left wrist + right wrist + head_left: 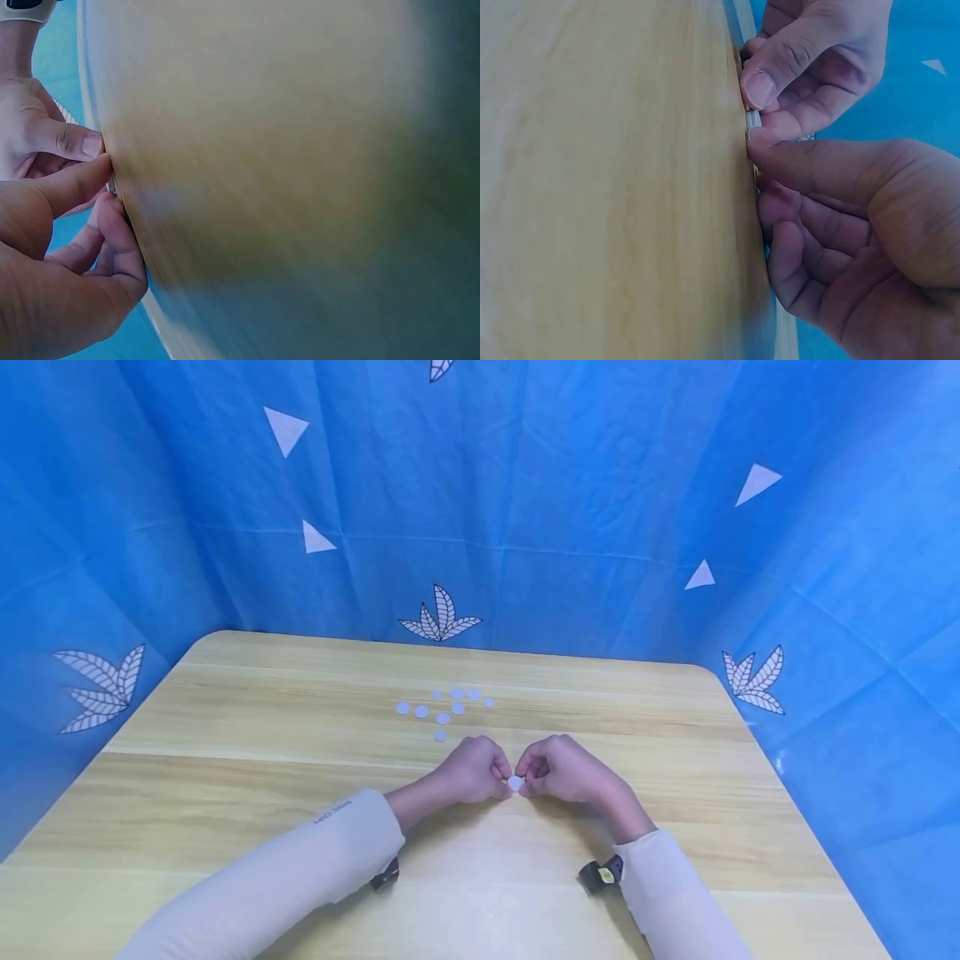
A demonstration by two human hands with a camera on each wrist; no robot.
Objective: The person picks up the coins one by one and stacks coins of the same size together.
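A small white round disc [515, 783] lies between my two hands at the middle of the wooden table. My left hand [472, 770] pinches its left edge with thumb and forefinger. From the other side, my right hand [567, 770] pinches the right edge, its other fingers curled in. In the right wrist view the disc [754, 120] shows edge-on as a thin pale strip, low against the tabletop, mostly covered by fingertips. The left wrist view has both thumbs close together, with the disc almost wholly hidden there.
Beyond the hands, several loose white discs [443, 719] of differing sizes lie scattered flat on the wooden table [285, 827]. Blue curtains [570, 527] with white triangles and leaf prints surround the table's back and sides. Dark wrist devices [597, 877] sit below the sleeves.
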